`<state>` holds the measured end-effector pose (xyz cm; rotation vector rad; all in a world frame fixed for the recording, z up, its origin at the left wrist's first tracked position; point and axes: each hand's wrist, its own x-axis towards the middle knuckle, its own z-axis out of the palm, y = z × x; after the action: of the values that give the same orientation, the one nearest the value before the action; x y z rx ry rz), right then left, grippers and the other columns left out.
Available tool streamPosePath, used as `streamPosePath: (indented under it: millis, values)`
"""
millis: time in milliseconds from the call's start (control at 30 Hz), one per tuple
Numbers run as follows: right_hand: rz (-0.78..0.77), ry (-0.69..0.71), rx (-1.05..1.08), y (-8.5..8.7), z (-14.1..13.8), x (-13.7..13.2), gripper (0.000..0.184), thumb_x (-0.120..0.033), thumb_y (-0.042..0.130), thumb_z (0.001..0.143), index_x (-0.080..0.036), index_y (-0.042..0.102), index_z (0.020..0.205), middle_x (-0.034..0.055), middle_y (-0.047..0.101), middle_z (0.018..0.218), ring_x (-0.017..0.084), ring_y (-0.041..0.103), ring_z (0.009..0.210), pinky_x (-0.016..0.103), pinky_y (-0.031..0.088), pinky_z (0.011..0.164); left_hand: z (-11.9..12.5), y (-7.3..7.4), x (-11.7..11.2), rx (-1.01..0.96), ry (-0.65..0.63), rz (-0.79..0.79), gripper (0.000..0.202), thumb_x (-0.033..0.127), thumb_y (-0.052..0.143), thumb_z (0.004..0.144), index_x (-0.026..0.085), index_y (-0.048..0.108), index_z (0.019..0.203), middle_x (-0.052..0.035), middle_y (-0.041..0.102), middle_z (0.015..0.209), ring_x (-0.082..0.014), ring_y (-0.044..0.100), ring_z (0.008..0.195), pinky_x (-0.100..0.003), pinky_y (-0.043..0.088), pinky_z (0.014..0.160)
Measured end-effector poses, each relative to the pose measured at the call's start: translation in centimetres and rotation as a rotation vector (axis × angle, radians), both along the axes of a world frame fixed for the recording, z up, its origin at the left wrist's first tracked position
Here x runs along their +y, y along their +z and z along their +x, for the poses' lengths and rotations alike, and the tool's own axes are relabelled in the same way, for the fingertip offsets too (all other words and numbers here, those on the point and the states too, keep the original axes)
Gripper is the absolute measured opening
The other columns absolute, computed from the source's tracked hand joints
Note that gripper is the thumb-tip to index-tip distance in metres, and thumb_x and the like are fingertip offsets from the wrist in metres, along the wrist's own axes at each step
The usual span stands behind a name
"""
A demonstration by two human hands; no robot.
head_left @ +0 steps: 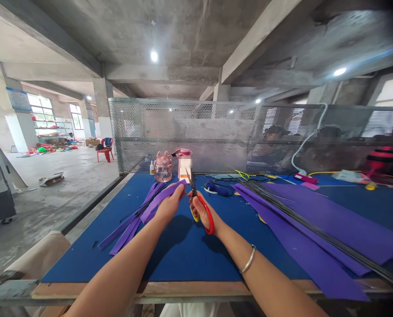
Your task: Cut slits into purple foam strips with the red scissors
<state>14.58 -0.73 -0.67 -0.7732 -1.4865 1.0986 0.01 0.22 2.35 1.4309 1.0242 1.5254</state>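
Observation:
My left hand (170, 203) pinches a purple strip (160, 198) near its upper end, above the blue table. In my right hand (205, 211) is a pair of scissors (207, 215) with red and yellow handles, blades pointing up and away. The blades stand just to the right of the strip's end; whether they touch it I cannot tell. Under and beside my left hand lie more purple strips (127, 237) with thin black strips among them. At the right, large purple sheets (302, 246) carry a bundle of long thin black strips (315, 229).
A pink-lidded clear bottle (163, 169) and a phone (184, 169) stand at the back of the blue table (94, 259). A dark blue bundle (218, 188) lies right of the scissors. Behind is a perforated metal screen (183, 132), with people beyond it. A power strip (305, 178) sits back right.

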Motion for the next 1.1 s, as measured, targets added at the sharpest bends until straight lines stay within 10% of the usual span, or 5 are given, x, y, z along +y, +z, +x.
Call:
streamPosePath:
  millis: [300, 1100]
  values:
    - [-0.11, -0.083, 0.085, 0.0, -1.2, -0.6, 0.067, -0.084, 0.059, 0.069, -0.022, 0.055, 0.093, -0.0027, 0.057, 0.067, 0.015, 0.059, 0.059, 0.025, 0.046, 0.052, 0.3, -0.6, 0.1, 0.01, -0.02, 0.005, 0.037, 0.056, 0.057, 0.082, 0.02, 0.063, 0.078, -0.0044, 0.067, 0.076, -0.02, 0.064, 0.076, -0.031, 0.051, 0.074]
    - [-0.096, -0.135, 0.102, 0.1, -0.8, -0.4, 0.062, -0.082, 0.057, 0.073, -0.022, 0.053, 0.088, -0.0048, 0.051, 0.066, 0.012, 0.049, 0.052, 0.024, 0.041, 0.048, 0.5, -0.7, -0.6, 0.14, -0.061, 0.027, 0.031, 0.051, 0.052, 0.086, 0.024, 0.056, 0.071, -0.0015, 0.06, 0.071, -0.0182, 0.058, 0.07, -0.029, 0.046, 0.07]
